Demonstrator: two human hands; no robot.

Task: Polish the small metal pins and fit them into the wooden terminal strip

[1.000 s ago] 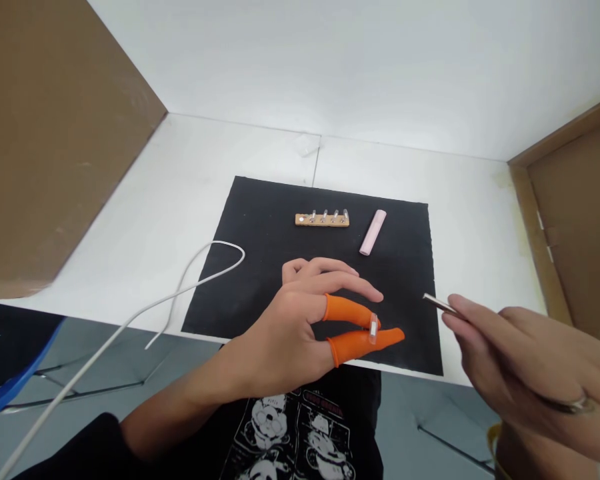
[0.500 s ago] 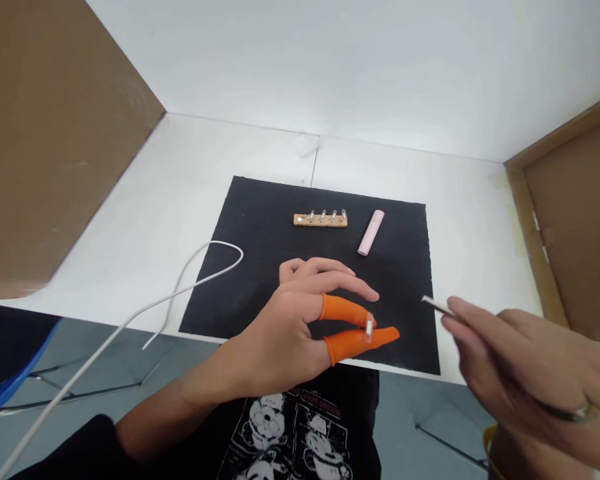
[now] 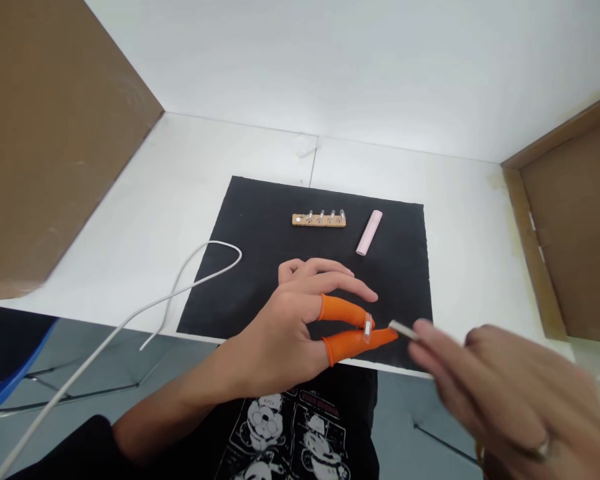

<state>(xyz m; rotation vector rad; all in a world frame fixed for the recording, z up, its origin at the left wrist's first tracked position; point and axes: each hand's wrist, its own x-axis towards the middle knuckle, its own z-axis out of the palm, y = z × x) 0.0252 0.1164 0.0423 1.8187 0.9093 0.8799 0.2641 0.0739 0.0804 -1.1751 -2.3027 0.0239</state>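
My left hand (image 3: 300, 323) is over the front of a black mat, with orange rubber finger cots (image 3: 347, 308) on the thumb and forefinger. Between those two fingertips it pinches a small clear plastic piece (image 3: 367, 328) with a white rectangle on it. The other fingers are stretched out. From the right, my right hand (image 3: 495, 380), a little blurred, grips a thin pale stick (image 3: 403, 329). The stick's end is close to the orange thumb tip; whether they touch I cannot tell. A wooden strip (image 3: 320, 221) with several small clear pieces standing on it lies farther back.
A pink bar-shaped object (image 3: 369, 233) lies right of the strip on the black mat (image 3: 265, 207). At the left, a white cable (image 3: 180, 291) loops onto the mat and over the table edge. Brown panels (image 3: 55, 133) and a white back wall (image 3: 330, 67) enclose the white table.
My right hand has moved left with the stick, bringing its end near the left thumb tip. The left hand keeps its pinch on the clear piece.
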